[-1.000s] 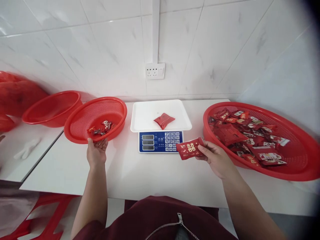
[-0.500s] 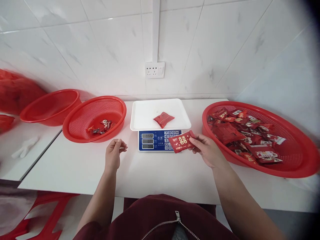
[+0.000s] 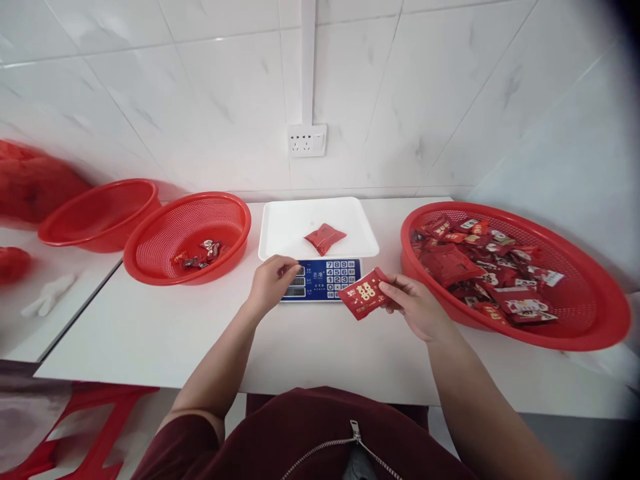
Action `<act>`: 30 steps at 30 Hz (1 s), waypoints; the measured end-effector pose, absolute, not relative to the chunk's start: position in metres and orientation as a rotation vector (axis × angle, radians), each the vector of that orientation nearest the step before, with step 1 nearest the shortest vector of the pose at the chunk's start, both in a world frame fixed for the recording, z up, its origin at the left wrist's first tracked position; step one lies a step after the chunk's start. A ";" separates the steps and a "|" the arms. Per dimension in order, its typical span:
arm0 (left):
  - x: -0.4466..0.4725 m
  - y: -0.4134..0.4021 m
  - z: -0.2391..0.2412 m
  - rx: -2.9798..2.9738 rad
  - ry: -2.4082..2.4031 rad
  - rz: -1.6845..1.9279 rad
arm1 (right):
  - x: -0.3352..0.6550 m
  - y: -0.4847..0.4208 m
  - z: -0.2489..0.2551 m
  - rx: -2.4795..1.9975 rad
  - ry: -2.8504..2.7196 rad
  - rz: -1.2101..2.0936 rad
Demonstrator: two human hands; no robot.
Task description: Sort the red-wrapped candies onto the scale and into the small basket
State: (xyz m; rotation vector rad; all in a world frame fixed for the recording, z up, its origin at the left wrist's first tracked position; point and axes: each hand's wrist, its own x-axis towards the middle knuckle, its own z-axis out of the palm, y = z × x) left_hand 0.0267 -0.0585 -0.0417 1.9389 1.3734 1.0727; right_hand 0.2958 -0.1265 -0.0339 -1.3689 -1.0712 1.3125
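My right hand (image 3: 415,303) pinches a flat red packet (image 3: 364,293) with gold double-happiness characters by its right end, in front of the scale's keypad. The fingers of my left hand (image 3: 273,283) are curled together with nothing visible in them, over the left part of the blue digital scale (image 3: 320,273), partly covering its displays. On the scale's white tray (image 3: 280,230) lies one puffy red packet (image 3: 325,238).
At the right stands a large red basket (image 3: 590,333) with many wrapped snacks (image 3: 480,267). To the left is a red basket (image 3: 150,247) with several small wrapped pieces (image 3: 207,252). Farther left are another red basin (image 3: 100,220), red bags (image 3: 35,180) and white gloves (image 3: 49,295).
My left hand has moved right and slightly up, to the front of the scale. The packet in my right hand has tilted and dropped slightly.
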 end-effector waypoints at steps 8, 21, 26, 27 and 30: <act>0.100 0.009 -0.017 2.576 1.409 0.567 | 0.305 -0.142 -0.035 -1.386 -1.138 1.272; 0.063 0.040 0.031 2.537 1.617 0.773 | 0.326 -0.153 -0.040 -1.463 -1.156 1.242; 0.027 0.045 0.048 2.436 1.654 1.035 | 0.323 -0.148 -0.042 -1.461 -1.163 1.255; 0.024 0.044 0.049 2.426 1.662 1.049 | 0.322 -0.147 -0.044 -1.450 -1.167 1.261; 0.022 0.041 0.048 2.405 1.680 1.083 | 0.320 -0.145 -0.048 -1.415 -1.185 1.284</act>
